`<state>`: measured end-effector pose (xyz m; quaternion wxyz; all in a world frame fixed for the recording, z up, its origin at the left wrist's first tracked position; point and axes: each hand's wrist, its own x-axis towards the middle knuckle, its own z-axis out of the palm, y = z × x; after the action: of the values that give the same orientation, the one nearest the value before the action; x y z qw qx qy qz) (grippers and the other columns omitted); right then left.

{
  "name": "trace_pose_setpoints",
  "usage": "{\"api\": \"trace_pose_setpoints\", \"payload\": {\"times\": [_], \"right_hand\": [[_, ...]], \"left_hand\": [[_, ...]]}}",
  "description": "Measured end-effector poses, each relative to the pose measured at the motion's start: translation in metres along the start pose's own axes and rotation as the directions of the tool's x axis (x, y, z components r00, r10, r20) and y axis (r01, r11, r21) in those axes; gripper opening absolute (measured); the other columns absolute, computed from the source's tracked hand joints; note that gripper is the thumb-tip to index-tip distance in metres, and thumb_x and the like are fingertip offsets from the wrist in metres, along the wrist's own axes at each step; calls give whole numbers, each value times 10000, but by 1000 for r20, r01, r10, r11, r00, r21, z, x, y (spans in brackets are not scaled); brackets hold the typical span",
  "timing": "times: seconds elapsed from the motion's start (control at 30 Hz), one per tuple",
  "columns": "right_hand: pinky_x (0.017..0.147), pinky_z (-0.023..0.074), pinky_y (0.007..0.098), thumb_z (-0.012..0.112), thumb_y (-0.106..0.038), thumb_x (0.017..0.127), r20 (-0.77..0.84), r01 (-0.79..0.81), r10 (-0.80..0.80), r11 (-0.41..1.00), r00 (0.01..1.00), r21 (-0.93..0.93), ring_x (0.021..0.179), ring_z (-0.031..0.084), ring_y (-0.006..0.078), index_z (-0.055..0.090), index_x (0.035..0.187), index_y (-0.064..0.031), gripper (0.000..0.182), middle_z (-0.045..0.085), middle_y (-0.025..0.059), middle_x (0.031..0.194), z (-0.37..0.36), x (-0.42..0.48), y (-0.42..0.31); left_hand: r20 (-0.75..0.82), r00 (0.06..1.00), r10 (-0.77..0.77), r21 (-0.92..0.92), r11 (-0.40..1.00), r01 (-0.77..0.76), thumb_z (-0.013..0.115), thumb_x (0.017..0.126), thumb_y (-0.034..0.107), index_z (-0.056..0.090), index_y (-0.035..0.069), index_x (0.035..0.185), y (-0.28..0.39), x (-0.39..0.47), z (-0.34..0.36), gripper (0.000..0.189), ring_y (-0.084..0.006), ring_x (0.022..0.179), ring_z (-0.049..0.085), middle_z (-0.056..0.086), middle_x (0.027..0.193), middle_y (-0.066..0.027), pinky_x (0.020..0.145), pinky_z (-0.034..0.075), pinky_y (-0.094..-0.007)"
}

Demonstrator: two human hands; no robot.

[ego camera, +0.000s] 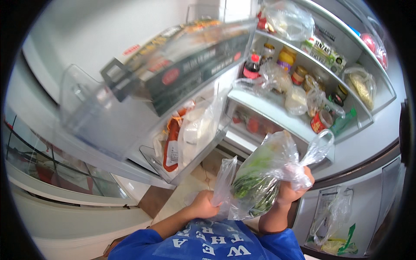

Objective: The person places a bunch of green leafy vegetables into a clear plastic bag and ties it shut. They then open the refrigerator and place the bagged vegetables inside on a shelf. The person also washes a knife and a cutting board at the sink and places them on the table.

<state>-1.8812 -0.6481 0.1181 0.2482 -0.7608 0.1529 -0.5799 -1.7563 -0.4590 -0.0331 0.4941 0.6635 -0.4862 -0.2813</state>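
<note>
My right hand [292, 187] grips the knotted neck of a clear plastic bag [260, 177] that holds leafy green vegetables. The bag hangs in front of my chest, its loops sticking up past my fist. My left hand [204, 205] is closed around a bunched, translucent plastic bag [224, 182]; whether anything is inside it cannot be told. The two bags touch or overlap between my hands. Straight ahead stands the opened refrigerator, with a vegetable drawer [256, 120] under its lowest shelf [273, 100].
A blurred black carton [195, 65] and packaged sausage [173, 143] sit in the refrigerator door's bins at left. Jars, a cola bottle [252, 66] and bagged food crowd the shelves. Another opened door [302, 208] at lower right holds a plastic bag [334, 217]. Floor tiles [182, 191] show below.
</note>
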Motion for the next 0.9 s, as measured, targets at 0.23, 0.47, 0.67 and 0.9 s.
{"api": "trace_pose_setpoints", "payload": {"times": [0.23,0.47,0.67,0.9], "right_hand": [[515,320,234,693,0,717,-21,-117,150,844,988,523,545,458,67,657,723,21,42,547,14,604,32,30,-14],[675,441,222,687,36,775,-89,-17,86,810,992,586,732,582,86,703,883,27,109,669,34,803,27,98,-41],[642,421,205,693,-20,828,-284,257,-103,771,953,583,700,541,58,708,882,19,68,657,-2,796,42,194,-117],[472,337,229,654,-9,762,-521,509,-242,725,819,463,527,411,54,567,682,3,119,465,29,555,114,226,-181]], "left_hand": [[-79,991,106,46,994,-102,594,644,38,469,68,663,4,-9,-10,130,-325,535,476,474,576,-111,512,375,-404],[-136,984,119,14,993,-118,572,639,1,453,59,678,52,2,-21,137,-289,519,436,445,577,-99,511,371,-376],[-78,986,147,-28,988,-150,585,671,51,434,66,665,73,5,-28,152,-221,498,393,390,549,-101,496,381,-357],[-190,967,168,-186,961,-203,565,734,-1,459,79,722,164,19,-55,134,-113,606,431,434,653,3,531,377,-303]]}}
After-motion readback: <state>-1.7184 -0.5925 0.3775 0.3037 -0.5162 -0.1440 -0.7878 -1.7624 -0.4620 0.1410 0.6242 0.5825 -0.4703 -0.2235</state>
